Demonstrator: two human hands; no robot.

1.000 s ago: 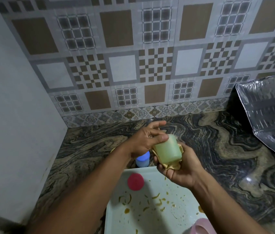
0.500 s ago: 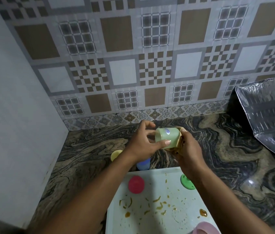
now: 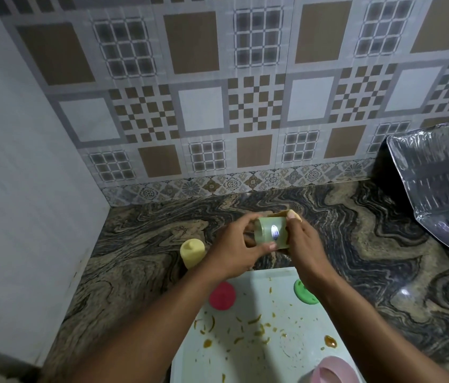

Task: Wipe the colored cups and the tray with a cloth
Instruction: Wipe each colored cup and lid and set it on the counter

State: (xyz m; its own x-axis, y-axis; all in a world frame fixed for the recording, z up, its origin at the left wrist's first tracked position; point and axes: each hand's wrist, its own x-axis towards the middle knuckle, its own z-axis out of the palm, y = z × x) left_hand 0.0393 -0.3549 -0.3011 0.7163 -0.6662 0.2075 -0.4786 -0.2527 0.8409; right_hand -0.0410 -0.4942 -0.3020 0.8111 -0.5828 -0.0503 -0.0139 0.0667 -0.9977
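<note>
Above the counter I hold a pale green cup (image 3: 270,233) on its side, a small oval sticker facing me. My left hand (image 3: 235,248) grips its left end. My right hand (image 3: 302,241) presses a tan cloth (image 3: 291,214) against its right end; only a corner of the cloth shows. Below lies a white tray (image 3: 248,352) smeared with orange-brown bits. On it stand a red cup (image 3: 222,295) upside down, a green cup (image 3: 304,293) partly behind my right wrist, and a pink cup (image 3: 331,370) at the bottom edge. A yellow cup (image 3: 192,252) stands upside down on the counter, left of my hands.
The marbled dark stone counter (image 3: 369,258) ends at a tiled back wall (image 3: 245,106) and a plain white side wall (image 3: 24,161) on the left. A crinkled foil sheet (image 3: 444,183) rises at the right.
Both hands have lifted the pale green cup up and away and turned it onto its side. The blue cup behind the tray is now hidden by my left hand.
</note>
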